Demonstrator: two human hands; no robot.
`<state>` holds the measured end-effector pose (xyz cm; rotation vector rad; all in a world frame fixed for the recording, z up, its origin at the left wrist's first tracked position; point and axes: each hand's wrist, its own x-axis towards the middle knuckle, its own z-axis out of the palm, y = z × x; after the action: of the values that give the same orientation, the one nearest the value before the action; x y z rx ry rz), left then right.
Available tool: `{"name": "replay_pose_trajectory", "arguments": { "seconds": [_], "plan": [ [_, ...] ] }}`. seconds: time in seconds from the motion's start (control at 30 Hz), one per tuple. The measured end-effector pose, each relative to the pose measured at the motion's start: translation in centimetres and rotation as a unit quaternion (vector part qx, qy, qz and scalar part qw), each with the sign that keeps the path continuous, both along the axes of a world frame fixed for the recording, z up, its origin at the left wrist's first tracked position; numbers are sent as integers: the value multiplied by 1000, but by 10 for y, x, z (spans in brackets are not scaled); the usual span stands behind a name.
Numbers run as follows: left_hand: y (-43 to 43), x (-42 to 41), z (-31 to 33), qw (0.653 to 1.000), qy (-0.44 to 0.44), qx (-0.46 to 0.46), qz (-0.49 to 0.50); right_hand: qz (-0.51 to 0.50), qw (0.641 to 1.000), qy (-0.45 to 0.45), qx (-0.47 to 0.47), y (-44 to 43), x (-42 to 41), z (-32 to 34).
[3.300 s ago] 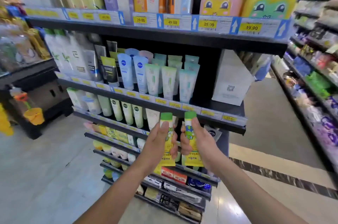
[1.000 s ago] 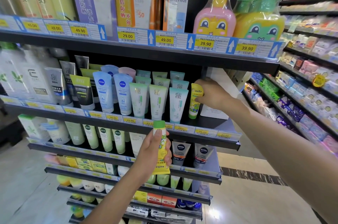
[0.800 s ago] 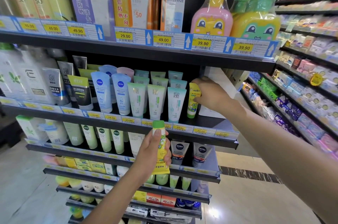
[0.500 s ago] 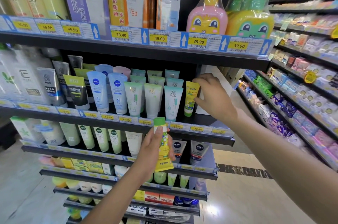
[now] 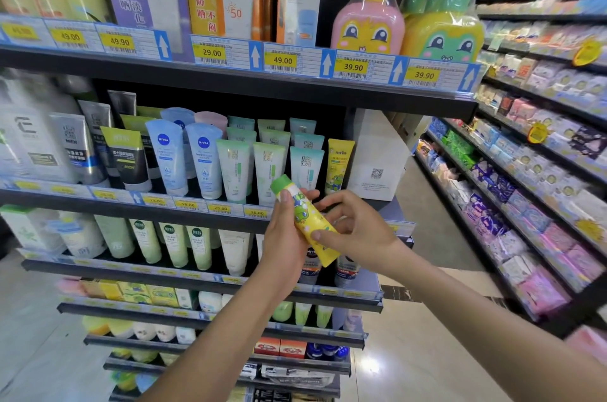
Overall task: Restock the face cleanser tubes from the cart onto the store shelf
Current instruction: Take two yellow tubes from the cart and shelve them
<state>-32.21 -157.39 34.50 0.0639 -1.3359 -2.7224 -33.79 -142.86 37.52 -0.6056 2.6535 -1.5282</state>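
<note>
While the tube hangs tilted below and left of the white box, head view | left grip wrapped round its cap half | right grip pinching its flat end | shelved tube upright just left of box | risk: a slip during handover drops it; crowding in topples the shelved tube.

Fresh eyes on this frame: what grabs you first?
The yellow green-capped tube at centre, tilted, gripped by the left hand and pinched by the right hand. Behind it, a matching tube stands at the right end of the cleanser row. Up top, a pink cartoon bottle and a frog bottle.
</note>
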Motion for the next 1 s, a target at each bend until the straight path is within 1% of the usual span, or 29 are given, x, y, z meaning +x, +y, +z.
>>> {"name": "replay_pose_trajectory", "arguments": {
  "seconds": [0.13,0.2,0.27,0.33,0.37,0.4,0.43,0.47,0.5,0.53,0.57,0.6,0.63,0.67,0.7,0.73,0.83,0.87,0.9,1.0],
  "plan": [
    [-11,3,-8,1000,4,-18,0,-20,999,-33,-28,15,-12,16],
    [-17,5,-12,1000,-4,-10,-6,-28,998,-43,-42,22,-17,28],
    [-21,7,-13,1000,-7,1,-17,-25,995,-56,-82,25,-21,36],
    [-23,8,-11,1000,0,-9,-22,-19,988,-63,-137,24,-25,40],
    [-24,7,-10,999,6,-30,-19,-16,984,-67,-167,22,-27,42],
    [-25,6,-10,997,14,-72,-11,-14,978,-71,-196,20,-29,44],
    [-27,4,-12,990,29,-137,5,-15,973,-72,-220,17,-32,47],
    [-29,2,-14,974,51,-220,25,-19,970,-65,-233,16,-35,51],
    [-32,-1,-19,945,79,-314,49,-24,970,-53,-236,15,-39,55],
    [-37,-4,-26,900,103,-415,81,-30,972,-37,-229,14,-42,60],
    [-42,-7,-33,838,124,-516,125,-36,976,-21,-216,15,-46,65],
    [-48,-9,-40,763,146,-606,171,-39,979,-3,-199,16,-49,71],
    [-53,-11,-49,690,166,-674,207,-42,982,14,-182,16,-53,76],
    [-57,-13,-56,633,181,-717,229,-44,985,28,-165,17,-57,81],
    [-60,-14,-63,596,188,-744,237,-45,986,38,-153,18,-60,86],
    [-63,-15,-69,571,189,-762,239,-45,988,47,-142,19,-64,89],
    [-67,-17,-83,525,179,-800,228,-41,993,64,-93,21,-75,89],
    [-67,-17,-85,518,176,-807,223,-42,994,69,-75,21,-79,87],
    [-67,-17,-86,518,171,-809,218,-46,995,72,-60,21,-83,84],
    [-66,-18,-86,526,158,-808,212,-52,996,73,-30,23,-95,71]
  ]
}}
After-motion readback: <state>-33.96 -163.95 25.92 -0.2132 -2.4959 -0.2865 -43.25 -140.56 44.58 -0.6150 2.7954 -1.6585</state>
